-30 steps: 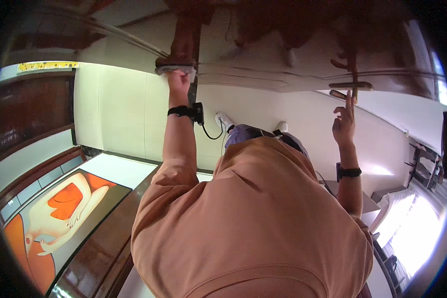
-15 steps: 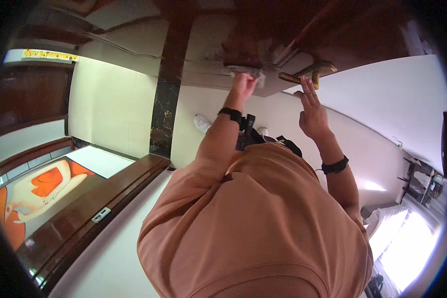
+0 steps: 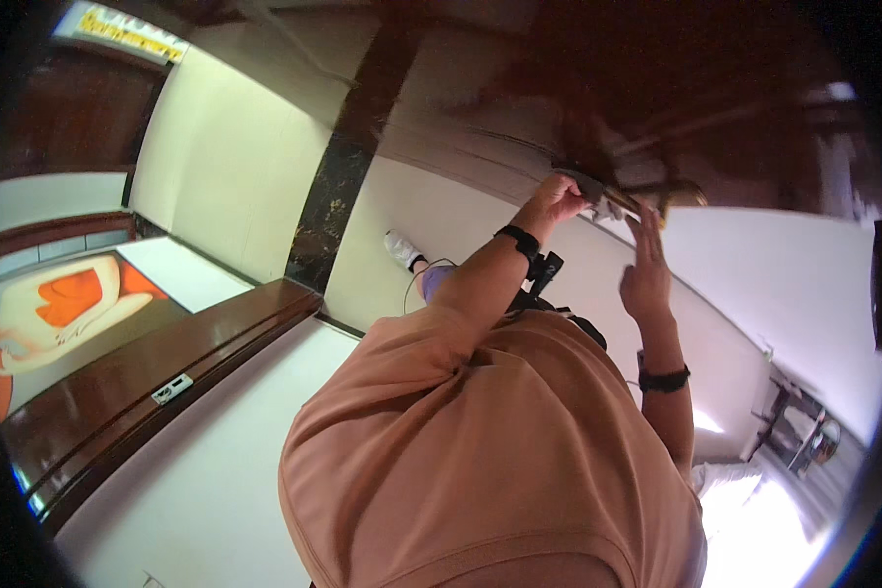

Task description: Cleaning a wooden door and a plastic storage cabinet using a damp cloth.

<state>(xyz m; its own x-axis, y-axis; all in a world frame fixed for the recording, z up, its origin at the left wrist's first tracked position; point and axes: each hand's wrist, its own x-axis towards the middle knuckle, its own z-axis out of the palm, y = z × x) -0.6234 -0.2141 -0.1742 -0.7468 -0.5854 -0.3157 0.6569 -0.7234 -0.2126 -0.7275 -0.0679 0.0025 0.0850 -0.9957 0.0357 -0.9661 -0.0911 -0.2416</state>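
Observation:
My left hand presses a grey cloth against the glossy dark brown door, its fingers closed on the cloth. The cloth lies right beside the brass door handle, and part of it hangs below my fingers. On the other side, my right hand is raised with its long fingers stretched out, the tips touching the handle near its base. Nothing shows in the right palm. Part of the handle is hidden by the cloth and the fingers.
At the left is a dark wooden door frame with a metal strike plate. Beyond it hangs an orange and cream painting. A dark marble strip crosses the pale floor. A shelf rack and bright window are at right.
My left hand has slid the cloth rightward across the door up to the handle. My right hand stays at the handle. The view has tilted, and door and handle sit lower and farther right.

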